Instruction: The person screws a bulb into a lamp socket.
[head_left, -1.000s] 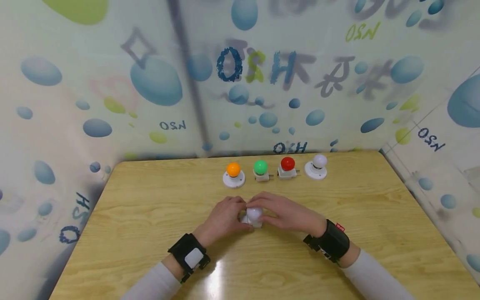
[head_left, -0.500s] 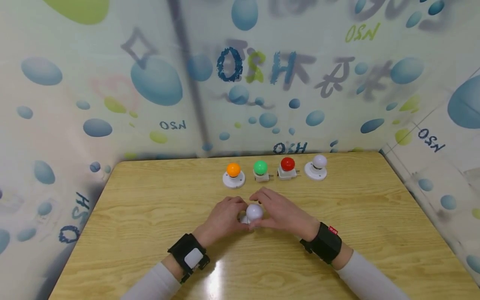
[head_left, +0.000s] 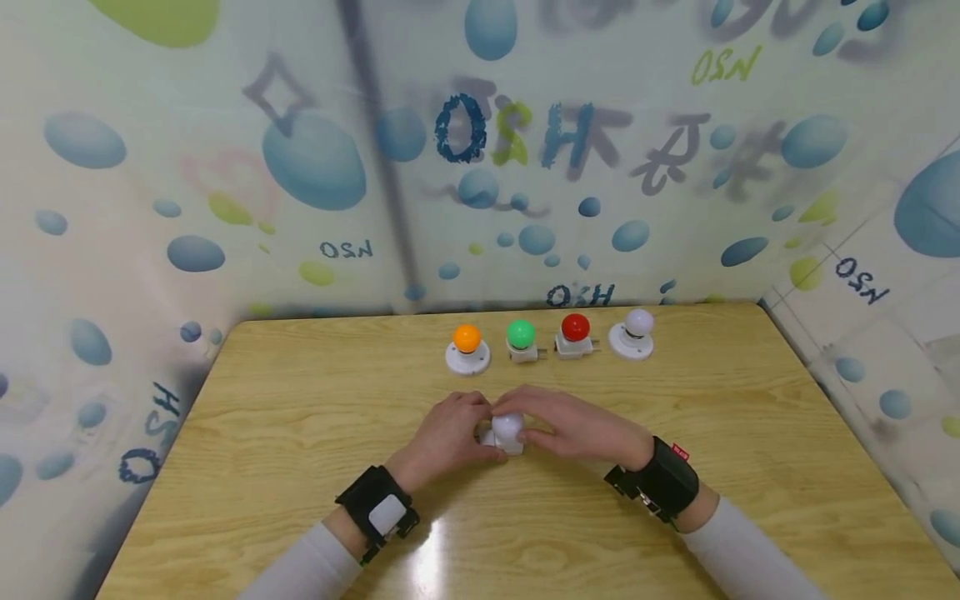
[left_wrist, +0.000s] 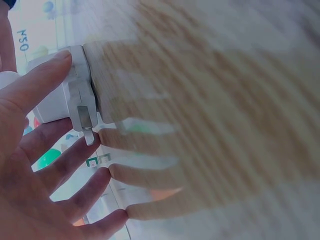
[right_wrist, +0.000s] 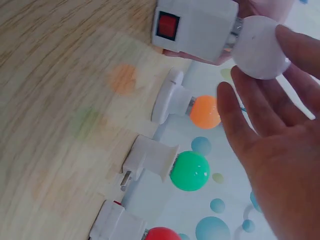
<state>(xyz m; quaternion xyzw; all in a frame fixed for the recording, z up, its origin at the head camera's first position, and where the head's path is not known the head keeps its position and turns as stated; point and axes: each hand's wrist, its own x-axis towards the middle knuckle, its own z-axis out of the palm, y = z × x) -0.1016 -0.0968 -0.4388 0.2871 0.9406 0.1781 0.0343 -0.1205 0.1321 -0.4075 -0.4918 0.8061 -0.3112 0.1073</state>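
Near the middle of the table a white round bulb [head_left: 507,426] sits in a white plug-in lamp socket [right_wrist: 194,31]. My left hand [head_left: 444,435] grips the socket from the left, thumb on one side and fingers on the other; a metal prong shows below it in the left wrist view. My right hand [head_left: 577,425] comes from the right and holds the bulb between thumb and fingers. Seen from the right wrist, a strip of bare metal thread lies between bulb and socket, and a red rocker switch [right_wrist: 167,26] is on the socket's side.
Along the table's back stand an orange bulb [head_left: 467,338] on a round base, a green bulb [head_left: 521,334] and a red bulb [head_left: 575,327] in plug-in sockets, and another white bulb [head_left: 639,322] on a round base. A patterned wall [head_left: 315,275] rises behind the wooden table [head_left: 285,400].
Half a second ago my right hand's fingers were spread away from the bulb's top with the wrist turned; now they are back around it. My left hand has kept its grip in place.
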